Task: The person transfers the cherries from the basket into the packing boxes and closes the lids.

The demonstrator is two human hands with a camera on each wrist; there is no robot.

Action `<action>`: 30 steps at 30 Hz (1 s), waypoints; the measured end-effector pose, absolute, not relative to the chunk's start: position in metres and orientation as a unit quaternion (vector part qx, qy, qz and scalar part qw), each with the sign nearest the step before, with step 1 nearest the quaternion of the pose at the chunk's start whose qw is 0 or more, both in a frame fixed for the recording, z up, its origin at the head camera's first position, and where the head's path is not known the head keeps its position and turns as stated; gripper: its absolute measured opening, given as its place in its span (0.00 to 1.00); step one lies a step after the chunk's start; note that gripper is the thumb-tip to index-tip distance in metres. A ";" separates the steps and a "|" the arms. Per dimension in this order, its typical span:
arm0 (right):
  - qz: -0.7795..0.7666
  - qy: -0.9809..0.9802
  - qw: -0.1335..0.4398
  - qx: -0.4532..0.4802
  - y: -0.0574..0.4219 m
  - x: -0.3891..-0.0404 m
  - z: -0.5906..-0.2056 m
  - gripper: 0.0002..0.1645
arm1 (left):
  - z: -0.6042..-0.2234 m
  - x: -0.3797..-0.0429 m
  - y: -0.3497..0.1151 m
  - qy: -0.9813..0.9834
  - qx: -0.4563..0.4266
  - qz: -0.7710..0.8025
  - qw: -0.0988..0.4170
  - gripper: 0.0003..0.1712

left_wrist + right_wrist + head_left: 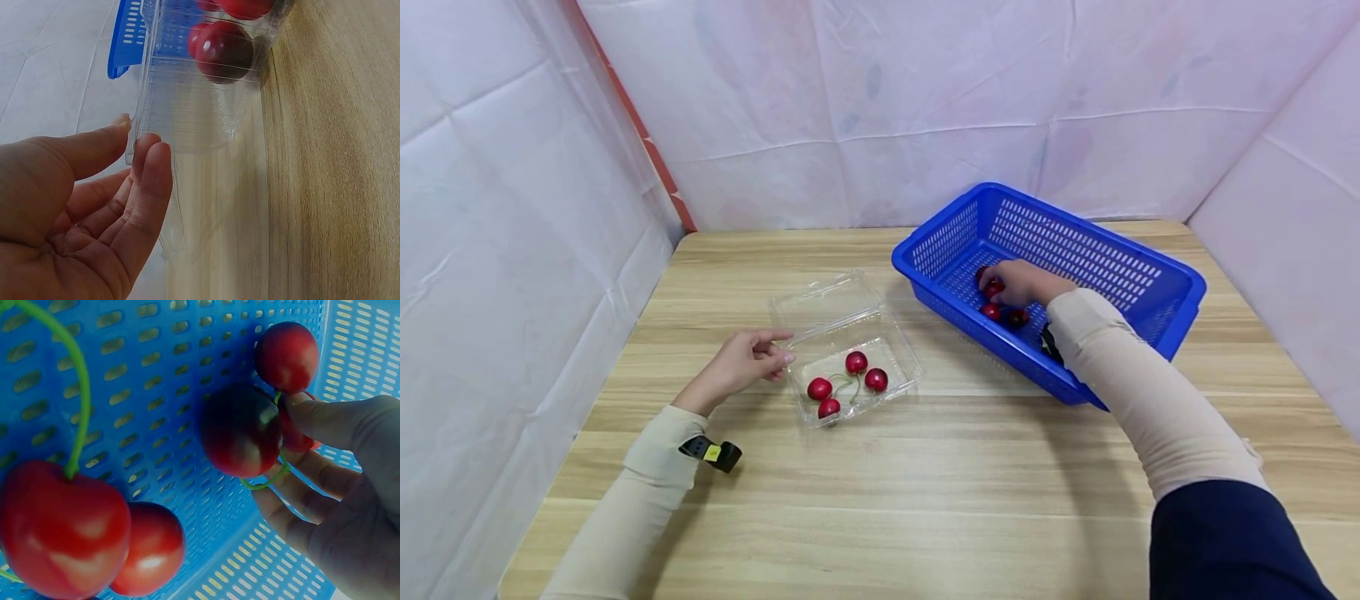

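My left hand (741,364) is at the left side of a clear plastic clamshell box (898,346), its lid (827,302) folded back. In the left wrist view, thumb and fingers pinch the box's rim (145,94). Several red cherries (856,362) with green stems lie in the box. My right hand (1021,282) reaches into a blue plastic basket (1052,218). There, its thumb and fingers pinch a cherry (301,432), partly hidden by the thumb. Other cherries lie close by, among them a dark one (240,431) and a bright red one (62,525).
The basket stands at an angle at the back right of the wooden table (880,500), right of the box. White sheeting (865,108) hangs behind the table and along both sides. A black strap (711,452) is on the left wrist.
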State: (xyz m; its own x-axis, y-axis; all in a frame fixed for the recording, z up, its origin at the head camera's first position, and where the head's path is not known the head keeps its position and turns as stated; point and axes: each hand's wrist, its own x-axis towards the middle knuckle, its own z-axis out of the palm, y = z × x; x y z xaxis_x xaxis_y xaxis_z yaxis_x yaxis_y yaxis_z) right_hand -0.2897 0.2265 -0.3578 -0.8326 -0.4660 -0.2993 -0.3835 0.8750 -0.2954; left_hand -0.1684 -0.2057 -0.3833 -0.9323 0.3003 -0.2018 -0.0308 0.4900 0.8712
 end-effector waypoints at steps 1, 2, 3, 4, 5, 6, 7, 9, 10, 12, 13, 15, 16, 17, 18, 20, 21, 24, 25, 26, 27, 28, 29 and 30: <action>-0.113 0.951 0.181 -0.225 0.227 -0.290 -0.358 0.15 | -0.383 -0.169 -0.206 0.847 0.080 0.499 0.166 0.27; -0.113 0.950 0.179 -0.227 0.227 -0.289 -0.358 0.15 | -0.384 -0.168 -0.206 0.847 0.080 0.499 0.166 0.27; -0.114 0.950 0.177 -0.230 0.227 -0.289 -0.358 0.15 | -0.384 -0.169 -0.206 0.847 0.081 0.499 0.166 0.27; -0.115 0.950 0.175 -0.230 0.228 -0.289 -0.358 0.15 | -0.384 -0.169 -0.206 0.848 0.082 0.498 0.166 0.27; -0.115 0.951 0.173 -0.230 0.228 -0.289 -0.358 0.15 | -0.384 -0.169 -0.206 0.849 0.082 0.496 0.165 0.27; -0.117 0.951 0.173 -0.229 0.228 -0.289 -0.358 0.15 | -0.384 -0.169 -0.206 0.850 0.083 0.494 0.164 0.27; -0.119 0.951 0.173 -0.226 0.229 -0.289 -0.357 0.15 | -0.384 -0.169 -0.206 0.850 0.083 0.493 0.164 0.27; -0.123 0.951 0.173 -0.224 0.230 -0.289 -0.357 0.15 | -0.385 -0.169 -0.206 0.851 0.084 0.492 0.163 0.27; -0.125 0.952 0.173 -0.221 0.230 -0.289 -0.357 0.15 | -0.385 -0.169 -0.206 0.851 0.084 0.492 0.162 0.27; -0.132 0.951 0.174 -0.220 0.231 -0.289 -0.357 0.16 | -0.384 -0.169 -0.206 0.849 0.085 0.495 0.163 0.27; -0.134 0.951 0.174 -0.219 0.231 -0.289 -0.356 0.16 | -0.384 -0.169 -0.206 0.849 0.084 0.496 0.163 0.27; -0.137 0.951 0.175 -0.216 0.232 -0.288 -0.356 0.17 | -0.384 -0.169 -0.205 0.849 0.084 0.496 0.164 0.27; -0.138 0.951 0.176 -0.215 0.232 -0.288 -0.356 0.17 | -0.384 -0.169 -0.205 0.849 0.084 0.495 0.164 0.27; -0.139 0.950 0.176 -0.215 0.232 -0.288 -0.355 0.18 | -0.384 -0.169 -0.205 0.850 0.083 0.494 0.164 0.27; -0.138 0.951 0.176 -0.215 0.233 -0.287 -0.355 0.18 | -0.384 -0.169 -0.205 0.851 0.082 0.493 0.164 0.27; -0.139 0.951 0.173 -0.215 0.233 -0.287 -0.355 0.19 | -0.384 -0.169 -0.205 0.853 0.081 0.488 0.164 0.27; -0.139 0.951 0.170 -0.217 0.234 -0.287 -0.356 0.19 | -0.384 -0.169 -0.205 0.855 0.082 0.486 0.164 0.27; -0.142 0.951 0.160 -0.222 0.234 -0.287 -0.356 0.20 | -0.384 -0.168 -0.205 0.858 0.082 0.480 0.163 0.27; -0.143 0.951 0.158 -0.223 0.234 -0.288 -0.356 0.20 | -0.384 -0.168 -0.205 0.859 0.083 0.479 0.161 0.27; -0.145 0.951 0.156 -0.224 0.234 -0.287 -0.356 0.20 | -0.384 -0.168 -0.206 0.860 0.084 0.477 0.160 0.27; -0.146 0.951 0.153 -0.227 0.234 -0.287 -0.356 0.20 | -0.384 -0.168 -0.206 0.861 0.085 0.476 0.159 0.27; -0.146 0.951 0.150 -0.229 0.234 -0.287 -0.357 0.20 | -0.385 -0.168 -0.206 0.861 0.086 0.476 0.157 0.27; -0.148 0.950 0.148 -0.231 0.234 -0.287 -0.356 0.20 | -0.385 -0.168 -0.206 0.861 0.088 0.475 0.156 0.27; -0.149 0.950 0.145 -0.232 0.234 -0.286 -0.356 0.20 | -0.385 -0.168 -0.207 0.862 0.088 0.475 0.155 0.27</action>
